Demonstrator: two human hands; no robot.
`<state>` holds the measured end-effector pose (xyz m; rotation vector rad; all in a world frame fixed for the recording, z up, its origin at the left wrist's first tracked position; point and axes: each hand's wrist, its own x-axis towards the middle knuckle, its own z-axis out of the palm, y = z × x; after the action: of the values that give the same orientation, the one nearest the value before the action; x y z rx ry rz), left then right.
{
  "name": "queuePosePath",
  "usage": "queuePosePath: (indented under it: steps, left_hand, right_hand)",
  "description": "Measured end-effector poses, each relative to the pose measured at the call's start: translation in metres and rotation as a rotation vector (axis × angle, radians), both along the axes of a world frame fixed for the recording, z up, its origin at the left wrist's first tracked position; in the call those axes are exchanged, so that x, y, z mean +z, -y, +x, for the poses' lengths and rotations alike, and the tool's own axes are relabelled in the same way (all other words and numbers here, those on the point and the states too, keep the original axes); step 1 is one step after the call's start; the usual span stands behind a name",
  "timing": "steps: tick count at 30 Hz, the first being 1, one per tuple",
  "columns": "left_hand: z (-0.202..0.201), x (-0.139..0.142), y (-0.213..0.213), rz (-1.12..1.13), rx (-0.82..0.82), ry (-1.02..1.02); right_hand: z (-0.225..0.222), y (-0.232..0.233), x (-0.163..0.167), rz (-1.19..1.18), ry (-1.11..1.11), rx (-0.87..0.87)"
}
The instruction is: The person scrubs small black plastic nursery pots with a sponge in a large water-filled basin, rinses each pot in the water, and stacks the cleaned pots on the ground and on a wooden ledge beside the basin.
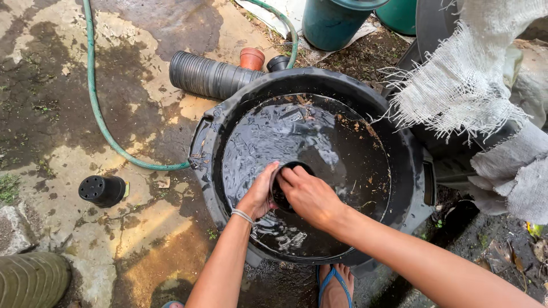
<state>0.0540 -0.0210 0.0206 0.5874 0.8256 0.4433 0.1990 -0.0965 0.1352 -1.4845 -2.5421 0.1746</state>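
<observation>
A big black tub (228, 122) full of dark water with bits of debris stands on the wet ground in front of me. Over the water I hold a small black plastic pot (282, 197). My left hand (258, 194) grips its left side, a thin band on that wrist. My right hand (308, 197) lies over the pot's rim with fingers reaching into its mouth. Most of the pot is hidden by my hands.
A stack of black pots (208, 75) lies on its side behind the tub, with a terracotta pot (252, 58) beside it. One black pot (103, 190) lies at the left. A green hose (94, 97) curves across the concrete. White frayed cloth (465, 80) hangs at right; teal bins (334, 23) behind.
</observation>
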Motion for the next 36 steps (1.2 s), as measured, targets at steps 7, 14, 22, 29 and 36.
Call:
queuePosePath:
  steps: [7, 14, 22, 29, 36]
  left_hand:
    - [0.003, -0.011, 0.004, 0.28, 0.078, -0.166]
    - [0.003, -0.006, 0.003, 0.378, 0.089, -0.212]
    - [0.004, 0.004, -0.004, 0.183, 0.243, -0.035]
    - [0.004, 0.007, 0.002, -0.028, 0.247, 0.12]
    - [0.002, -0.001, 0.0, 0.233, 0.168, -0.068]
  right_hand:
    - [0.001, -0.001, -0.032, -0.129, 0.058, -0.091]
    - [0.016, -0.015, -0.054, -0.505, -0.441, -0.26]
    - [0.022, -0.021, -0.028, -0.292, -0.826, -0.397]
    - [-0.012, -0.015, -0.016, -0.039, -0.466, -0.193]
    - [0.004, -0.003, -0.014, -0.053, 0.004, -0.014]
